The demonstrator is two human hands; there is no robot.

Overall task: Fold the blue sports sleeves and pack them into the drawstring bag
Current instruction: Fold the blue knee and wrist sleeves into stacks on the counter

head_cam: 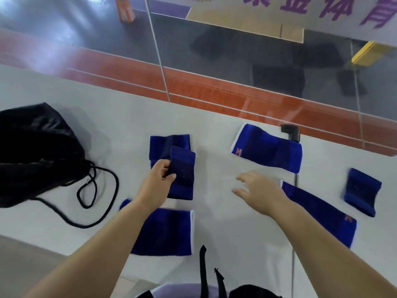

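The left hand [160,181] pinches a folded sleeve [182,172] that lies partly over another folded one [166,147]; the right hand [256,191] hovers with fingers spread, holding nothing. Taking the bag [36,151] as landmark: it lies slack on the white desk [120,117], mouth not clearly open, its cord [94,194] looped toward the sleeves. Right of it sit the two folded pieces, and nearer the person a flat sleeve [169,231]. Far to its right are two more flat sleeves, one farther [267,148] and one nearer [322,211], and beyond them a small folded one [362,191]. Nothing seems packed yet, so I judge folding about half done.
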